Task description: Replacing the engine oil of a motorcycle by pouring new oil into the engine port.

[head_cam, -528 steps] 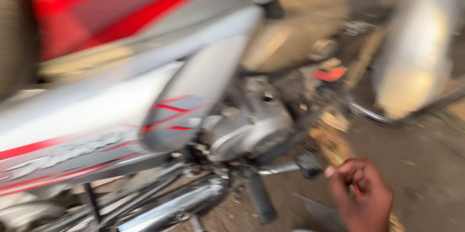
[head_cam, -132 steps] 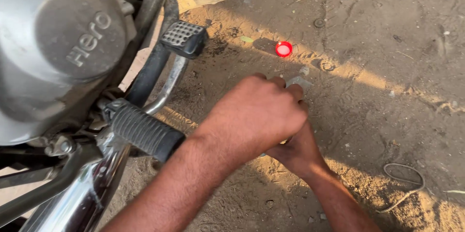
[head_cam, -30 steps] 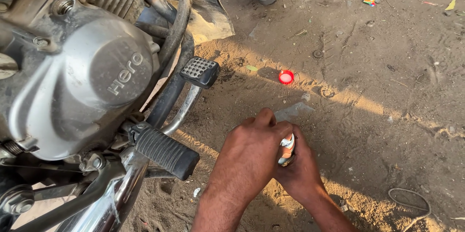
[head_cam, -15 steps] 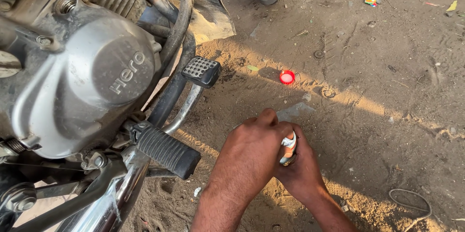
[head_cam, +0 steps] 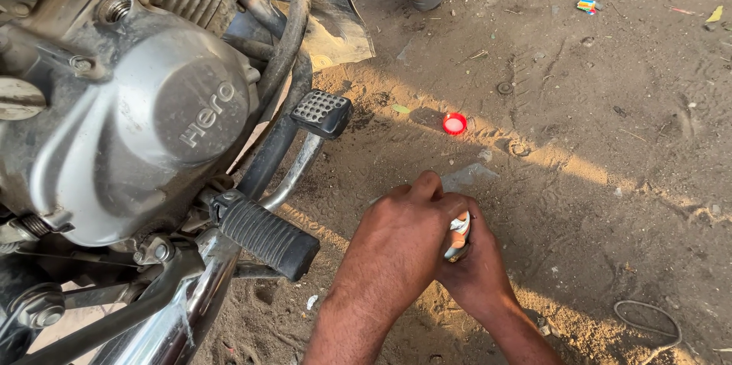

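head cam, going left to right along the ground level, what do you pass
engine cover → ribbed footpeg → left hand → small orange-and-white object gripped between both hands → right hand → wire loop

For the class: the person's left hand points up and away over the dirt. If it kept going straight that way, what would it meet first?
Likely the flat grey scrap lying on the dirt just beyond the left hand, then the red bottle cap further on. Depth is hard to judge from above.
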